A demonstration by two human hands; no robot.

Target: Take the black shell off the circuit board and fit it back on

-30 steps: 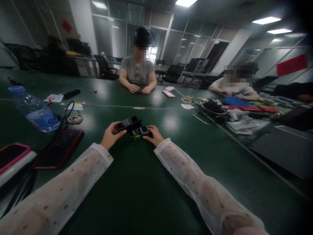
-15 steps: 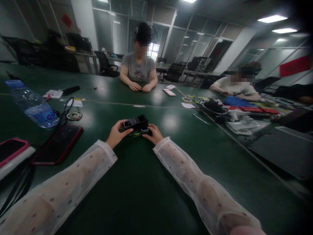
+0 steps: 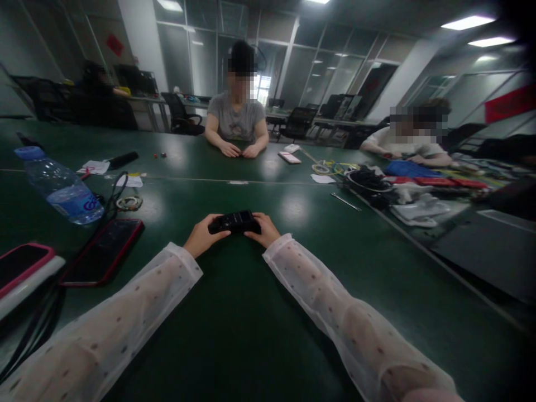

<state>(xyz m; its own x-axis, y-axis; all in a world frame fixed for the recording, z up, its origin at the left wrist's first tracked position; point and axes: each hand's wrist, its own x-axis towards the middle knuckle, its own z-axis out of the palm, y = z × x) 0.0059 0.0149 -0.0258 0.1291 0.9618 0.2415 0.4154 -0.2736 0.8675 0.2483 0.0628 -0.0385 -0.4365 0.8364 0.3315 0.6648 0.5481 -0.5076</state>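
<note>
A small black device point(image 3: 235, 221) is held between my two hands over the green table point(image 3: 234, 312). My left hand point(image 3: 205, 237) grips its left end, with the thumb along the near side. At the right end, the fingers and thumb of my right hand point(image 3: 264, 230) close round it. The device's dark upper face shows faint small markings, too small to read. Its underside is hidden. Both forearms wear sheer white sleeves with dark dots.
A water bottle point(image 3: 69, 192), a red-edged phone point(image 3: 104, 251) and a pink-edged phone point(image 3: 23, 268) lie left. A wrench point(image 3: 345, 201), cables point(image 3: 368, 181) and a grey panel point(image 3: 489, 251) are right. A person point(image 3: 237, 120) sits opposite, another point(image 3: 412, 142) at right.
The black device has tilted and come down between my hands. The green circuit board seen under it earlier no longer shows. The view has shifted slightly.
</note>
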